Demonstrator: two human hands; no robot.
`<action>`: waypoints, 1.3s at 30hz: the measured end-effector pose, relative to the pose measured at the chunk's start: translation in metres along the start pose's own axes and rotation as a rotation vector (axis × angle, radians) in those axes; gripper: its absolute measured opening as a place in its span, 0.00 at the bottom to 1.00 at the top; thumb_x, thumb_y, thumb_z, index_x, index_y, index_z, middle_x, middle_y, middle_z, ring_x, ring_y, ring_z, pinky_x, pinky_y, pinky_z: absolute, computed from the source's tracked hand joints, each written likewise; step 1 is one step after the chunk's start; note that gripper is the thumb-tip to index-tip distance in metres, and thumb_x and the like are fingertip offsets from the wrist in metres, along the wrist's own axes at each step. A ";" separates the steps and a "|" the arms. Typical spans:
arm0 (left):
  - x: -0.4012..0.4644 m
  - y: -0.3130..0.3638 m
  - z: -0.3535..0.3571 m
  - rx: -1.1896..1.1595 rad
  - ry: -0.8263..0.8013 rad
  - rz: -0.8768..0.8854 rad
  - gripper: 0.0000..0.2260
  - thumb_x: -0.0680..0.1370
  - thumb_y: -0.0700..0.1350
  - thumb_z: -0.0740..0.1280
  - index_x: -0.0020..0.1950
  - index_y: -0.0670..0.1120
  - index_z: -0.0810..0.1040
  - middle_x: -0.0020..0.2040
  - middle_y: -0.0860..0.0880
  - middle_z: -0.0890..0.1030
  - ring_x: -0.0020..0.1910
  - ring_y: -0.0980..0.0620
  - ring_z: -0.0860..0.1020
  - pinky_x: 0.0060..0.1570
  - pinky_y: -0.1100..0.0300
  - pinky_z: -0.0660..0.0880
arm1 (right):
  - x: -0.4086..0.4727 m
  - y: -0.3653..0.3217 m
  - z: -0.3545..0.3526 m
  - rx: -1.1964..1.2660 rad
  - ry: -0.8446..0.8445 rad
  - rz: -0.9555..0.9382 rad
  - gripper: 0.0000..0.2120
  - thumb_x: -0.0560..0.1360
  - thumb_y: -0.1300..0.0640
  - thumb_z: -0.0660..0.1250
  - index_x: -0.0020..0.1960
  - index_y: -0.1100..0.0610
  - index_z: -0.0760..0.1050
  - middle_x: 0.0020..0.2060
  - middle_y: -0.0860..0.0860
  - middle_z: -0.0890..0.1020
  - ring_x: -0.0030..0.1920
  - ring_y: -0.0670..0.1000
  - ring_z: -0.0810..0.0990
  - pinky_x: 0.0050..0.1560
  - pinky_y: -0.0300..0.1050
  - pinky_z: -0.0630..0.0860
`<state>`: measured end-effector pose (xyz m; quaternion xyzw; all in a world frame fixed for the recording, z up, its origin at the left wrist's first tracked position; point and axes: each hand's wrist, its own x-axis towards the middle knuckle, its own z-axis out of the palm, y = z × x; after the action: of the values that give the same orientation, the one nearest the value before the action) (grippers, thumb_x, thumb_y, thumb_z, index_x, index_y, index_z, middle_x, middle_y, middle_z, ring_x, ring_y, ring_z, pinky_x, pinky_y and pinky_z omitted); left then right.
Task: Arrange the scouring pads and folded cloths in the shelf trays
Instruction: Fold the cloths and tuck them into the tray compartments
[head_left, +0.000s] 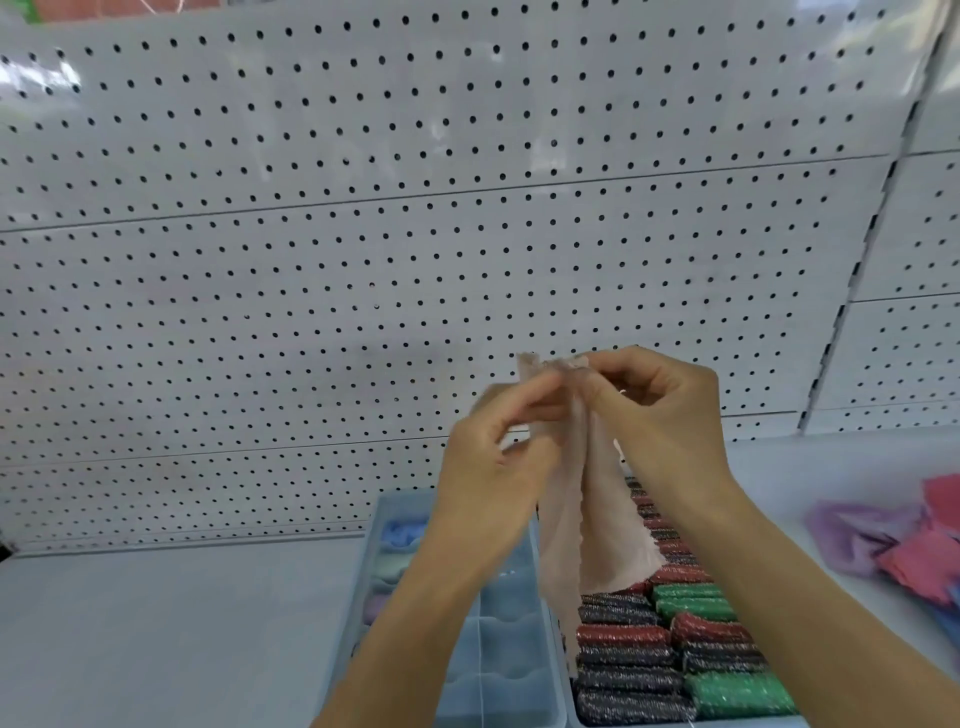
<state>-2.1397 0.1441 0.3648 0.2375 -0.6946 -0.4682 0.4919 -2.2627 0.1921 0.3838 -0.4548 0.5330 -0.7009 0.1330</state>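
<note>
A pale pink cloth (592, 525) hangs in the air above the trays. My left hand (493, 467) and my right hand (665, 415) pinch its top edge close together. Below stands a light blue divided tray (498, 654) with a few folded cloths (397, 540) in its left compartments. To its right a second tray holds rows of glittery scouring pads (675, 639) in red, green and black.
A heap of loose purple, pink and blue cloths (893, 535) lies on the white shelf at the right. A white pegboard wall (415, 234) rises behind. The shelf surface (156, 634) stretches left of the trays.
</note>
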 end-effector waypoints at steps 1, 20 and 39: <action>0.004 -0.002 -0.004 0.055 0.131 -0.003 0.20 0.75 0.36 0.69 0.61 0.56 0.78 0.55 0.54 0.78 0.53 0.62 0.78 0.49 0.67 0.76 | 0.003 -0.002 -0.002 0.036 0.002 0.021 0.06 0.72 0.65 0.72 0.40 0.55 0.83 0.33 0.47 0.84 0.35 0.45 0.80 0.38 0.39 0.76; 0.039 0.003 -0.019 -0.064 -0.163 -0.115 0.08 0.74 0.48 0.72 0.45 0.44 0.84 0.36 0.34 0.76 0.33 0.45 0.70 0.35 0.56 0.68 | 0.031 -0.021 -0.023 -0.384 -0.533 -0.008 0.21 0.67 0.43 0.75 0.58 0.45 0.77 0.50 0.38 0.82 0.52 0.35 0.78 0.51 0.32 0.72; -0.015 -0.073 -0.057 -0.484 0.002 -0.518 0.11 0.72 0.44 0.73 0.52 0.41 0.82 0.48 0.44 0.86 0.46 0.49 0.84 0.42 0.59 0.81 | 0.062 -0.034 -0.054 -0.384 -0.212 -0.036 0.08 0.76 0.52 0.68 0.44 0.57 0.75 0.37 0.57 0.84 0.36 0.51 0.75 0.40 0.46 0.70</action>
<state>-2.0915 0.0993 0.2984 0.2828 -0.4800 -0.7281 0.3994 -2.3289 0.1971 0.4430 -0.5523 0.6315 -0.5372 0.0868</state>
